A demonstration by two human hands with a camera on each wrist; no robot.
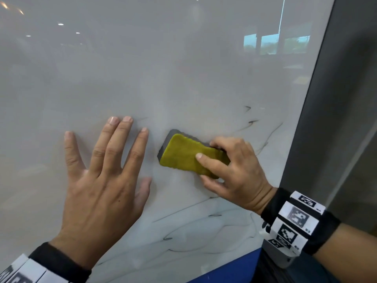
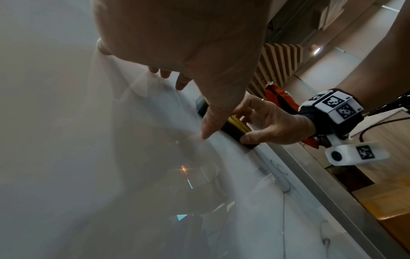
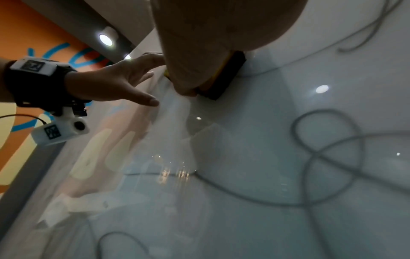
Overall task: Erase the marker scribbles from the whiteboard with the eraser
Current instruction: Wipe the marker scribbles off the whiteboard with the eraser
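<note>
Gripping the eraser (image 1: 186, 156) at frame centre, right hand (image 1: 236, 172) presses it to the whiteboard (image 1: 142, 68). Left hand (image 1: 102, 180), fingers spread flat, rests on board lower left. Marker scribbles (image 1: 204, 225) remain lower right.

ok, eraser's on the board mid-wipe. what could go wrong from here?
1. The marker scribbles below the right hand and those near the right edge could be missed if the strokes stay around the middle.
2. The left hand lies flat on the whiteboard beside the eraser; a leftward stroke may bump it.
3. The grip sits at the eraser's right end, so pressure may be uneven and leave smears.
</note>
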